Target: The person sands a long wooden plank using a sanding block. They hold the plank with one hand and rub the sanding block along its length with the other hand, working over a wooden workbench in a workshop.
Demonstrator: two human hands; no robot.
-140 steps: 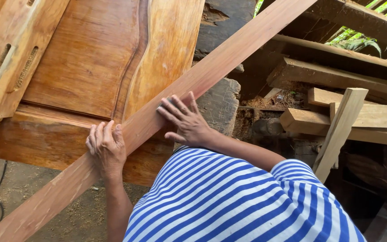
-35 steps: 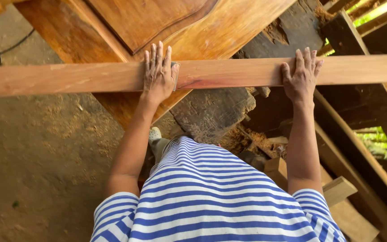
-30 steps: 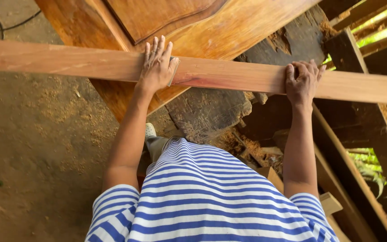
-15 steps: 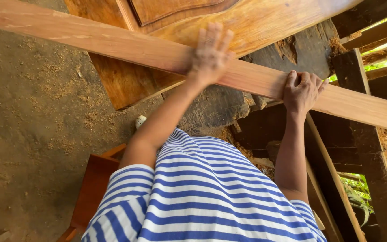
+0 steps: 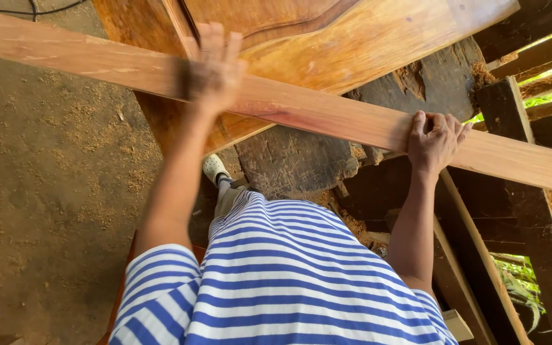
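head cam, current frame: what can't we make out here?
- Left hand: motion-blurred in the head view; whether it touches the long plank cannot be told.
- Plank ends: cut off by the left and right frame edges.
- Right hand: palm side hidden against the plank.
- Carved wooden panel: top cut off by the frame; the plank crosses it.
- Lower body: hidden by the striped shirt.
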